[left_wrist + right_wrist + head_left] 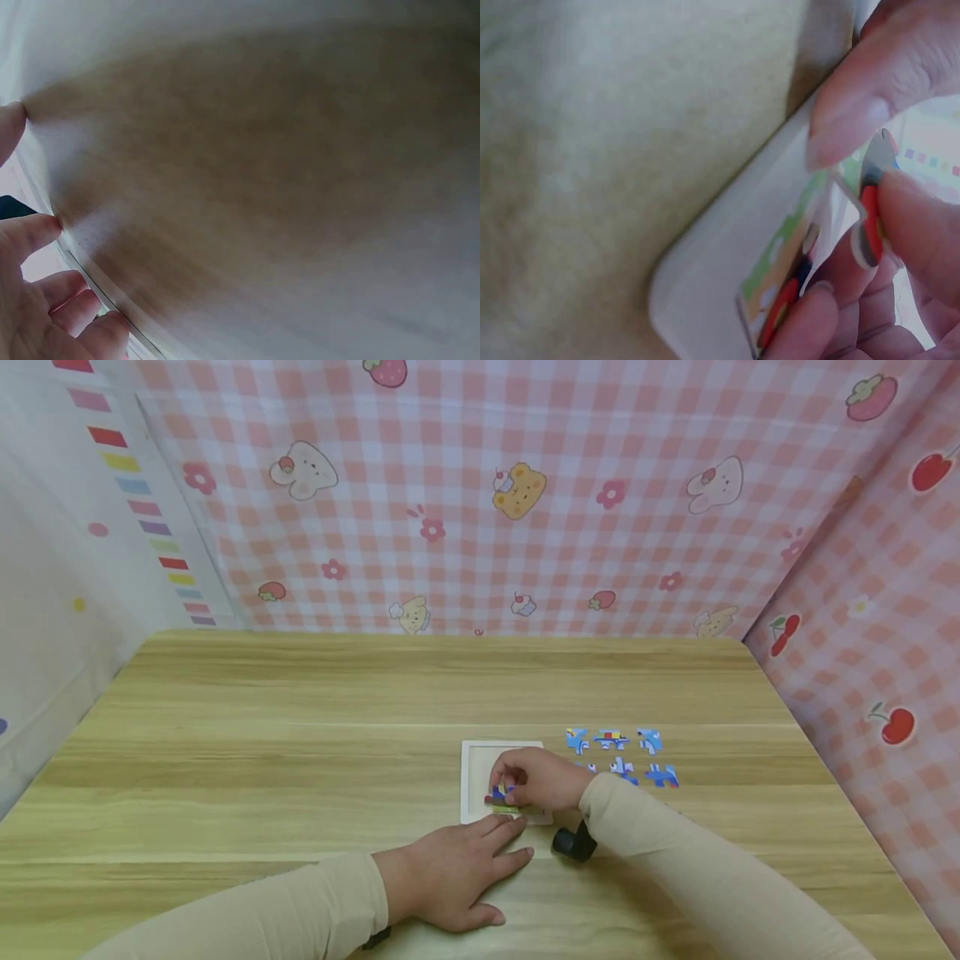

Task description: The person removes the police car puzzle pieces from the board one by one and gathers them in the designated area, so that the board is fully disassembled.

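My right hand (543,777) pinches a small jigsaw piece with red and grey on it (869,217) between thumb and fingers. It is over the near part of a white-rimmed puzzle tray (466,785). Along the tray's near side lie green, tan and red puzzle pieces (781,304), partly covered by the fingers. My left hand (453,872) rests palm down on the table, its fingers spread and fairly straight. In the left wrist view the fingers (75,311) reach the tray's near edge.
Several loose blue jigsaw pieces (612,740) lie in two rows right of the tray; my right wrist partly covers the nearer row. A black wrist camera (573,843) hangs under the right wrist. Behind the wooden table (262,735) hangs a pink checked cloth (450,468).
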Tool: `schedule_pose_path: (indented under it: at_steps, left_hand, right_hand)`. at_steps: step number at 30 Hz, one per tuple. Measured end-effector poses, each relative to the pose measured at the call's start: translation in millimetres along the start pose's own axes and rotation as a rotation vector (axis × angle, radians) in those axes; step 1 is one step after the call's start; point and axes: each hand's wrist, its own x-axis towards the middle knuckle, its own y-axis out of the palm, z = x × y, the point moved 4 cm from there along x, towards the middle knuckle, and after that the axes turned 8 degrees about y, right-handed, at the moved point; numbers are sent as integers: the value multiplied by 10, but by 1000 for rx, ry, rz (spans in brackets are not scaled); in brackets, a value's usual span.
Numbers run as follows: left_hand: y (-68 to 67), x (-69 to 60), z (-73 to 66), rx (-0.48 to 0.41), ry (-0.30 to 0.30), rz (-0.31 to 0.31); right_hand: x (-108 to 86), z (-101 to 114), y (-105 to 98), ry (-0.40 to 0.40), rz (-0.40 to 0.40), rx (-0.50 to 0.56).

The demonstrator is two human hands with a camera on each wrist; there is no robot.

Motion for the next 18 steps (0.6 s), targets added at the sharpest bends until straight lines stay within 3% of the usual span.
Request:
schedule_pose_path:
  at_steps: [8,18]
  left_hand:
    - [-6,0,-3,8,1,-13]
    - [2,-8,-8,25,-4,-43]
  right_hand:
    - [-19,-25,-50,24,-32,70]
    - [-186,-77,-258,56,-141,47]
